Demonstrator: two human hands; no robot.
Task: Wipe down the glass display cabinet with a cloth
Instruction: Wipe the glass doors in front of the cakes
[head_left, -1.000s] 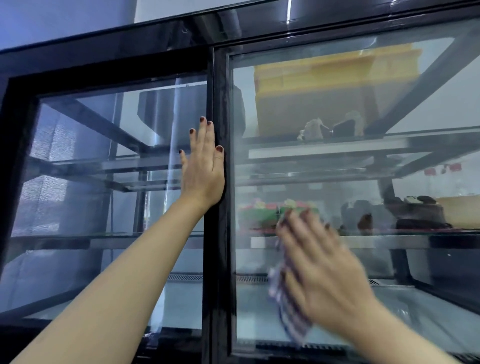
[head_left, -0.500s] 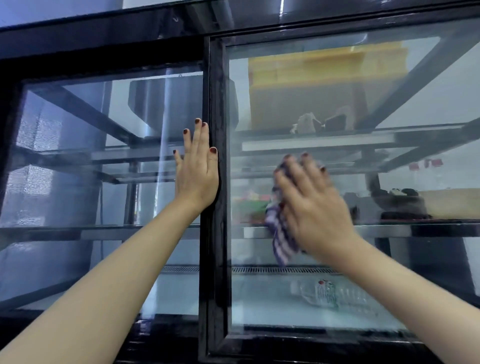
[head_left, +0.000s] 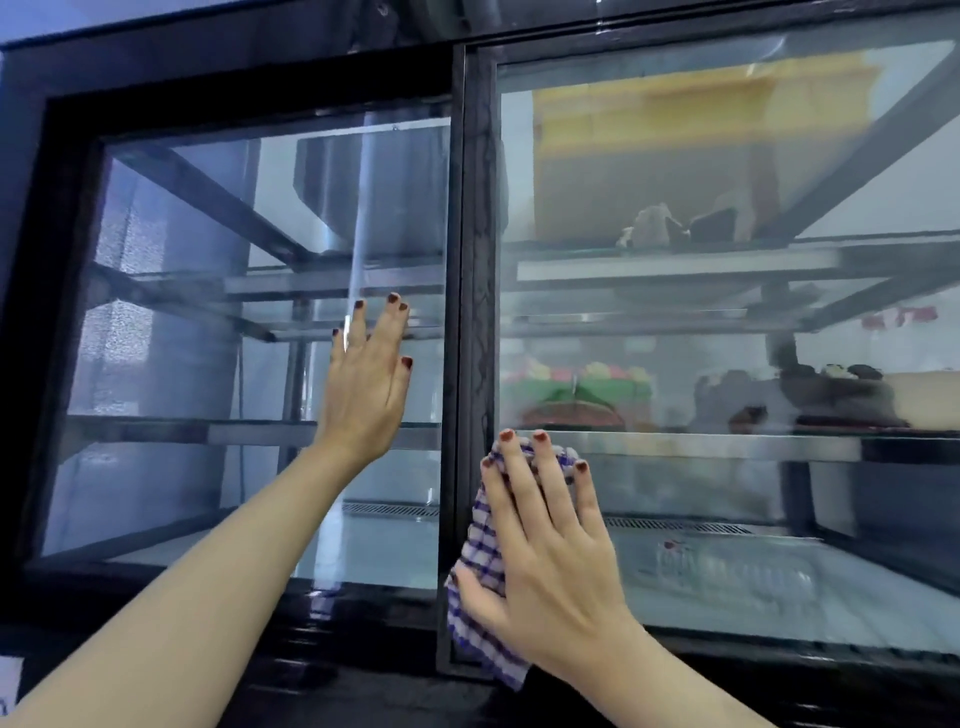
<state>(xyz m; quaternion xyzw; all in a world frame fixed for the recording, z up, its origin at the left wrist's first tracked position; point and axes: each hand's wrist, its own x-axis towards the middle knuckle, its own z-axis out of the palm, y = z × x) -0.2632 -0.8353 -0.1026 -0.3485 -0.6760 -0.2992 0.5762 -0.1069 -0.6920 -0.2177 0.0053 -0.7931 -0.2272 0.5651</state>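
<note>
Filling nearly the whole view, the glass display cabinet (head_left: 62, 322) stands in a black frame with 2 sliding panes; the left pane (head_left: 208, 364) sits a little behind the right pane (head_left: 727, 493), and a dark upright frame bar (head_left: 472, 312) runs between them. Through the glass, metal shelves (head_left: 675, 270) cross at 2 levels; a yellow box (head_left: 649, 150) shows blurred behind the upper right glass; a green and pink cake (head_left: 576, 395) rests on the lower shelf just right of the bar, with dark cakes (head_left: 831, 400) further right; details of these are too hazy to tell. The left hand (head_left: 363, 395) lies flat on the left pane, near the bar, its fingers (head_left: 395, 327) straight and only slightly parted, thumb out toward the bar. The right hand (head_left: 550, 566) presses flat at the near left corner of the right pane, fingers extended and a little spread, thumb angled left. Beneath that palm lies the blue and white checked cloth (head_left: 485, 551), held against the glass; its edges show above the fingertips and hang below the thumb, overlapping the black lower frame.
</note>
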